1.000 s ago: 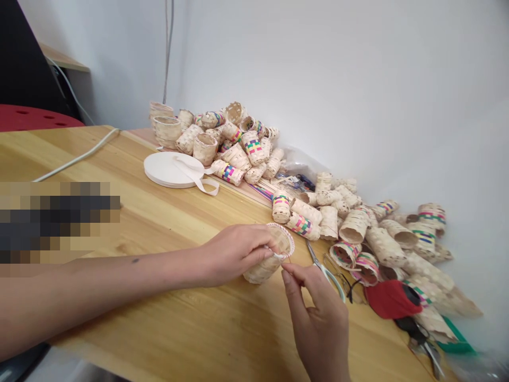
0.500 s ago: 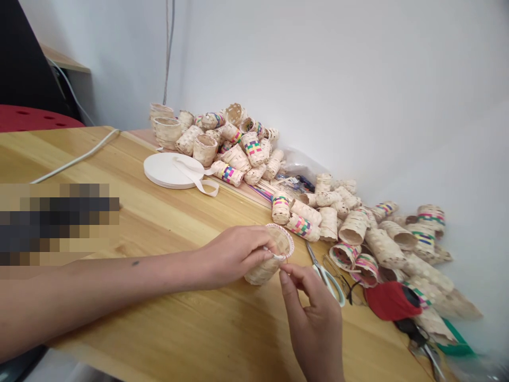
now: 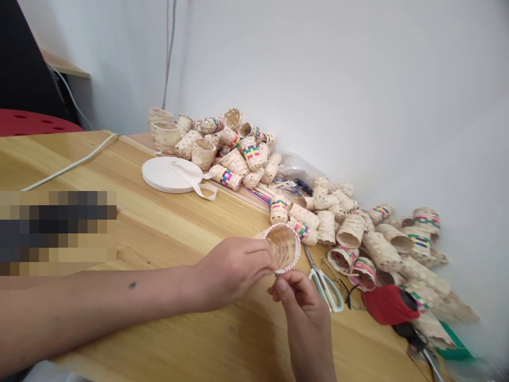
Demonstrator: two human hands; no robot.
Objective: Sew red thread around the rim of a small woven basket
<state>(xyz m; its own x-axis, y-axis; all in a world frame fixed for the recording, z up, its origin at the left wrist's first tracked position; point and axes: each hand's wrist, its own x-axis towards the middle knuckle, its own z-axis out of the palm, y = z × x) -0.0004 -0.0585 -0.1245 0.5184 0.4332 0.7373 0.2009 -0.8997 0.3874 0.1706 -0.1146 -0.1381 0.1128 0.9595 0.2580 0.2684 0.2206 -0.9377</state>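
Note:
My left hand (image 3: 233, 268) is closed round a small woven basket (image 3: 283, 246), lifted off the wooden table (image 3: 167, 233) with its mouth turned towards me. The rim carries a white-and-pink edging. My right hand (image 3: 300, 305) sits just below the rim, its thumb and fingers pinched at the lower edge of the basket. What the pinch holds is too small to make out.
Scissors (image 3: 324, 281) lie just right of my hands. Several small woven baskets (image 3: 358, 233) are heaped along the wall, with another heap (image 3: 222, 140) farther back. A white tape roll (image 3: 170, 174), a red cloth (image 3: 387, 305) and a white cable (image 3: 71, 164) also lie on the table.
The basket has been raised off the table and tipped so its opening faces me. My right hand has moved in under the rim.

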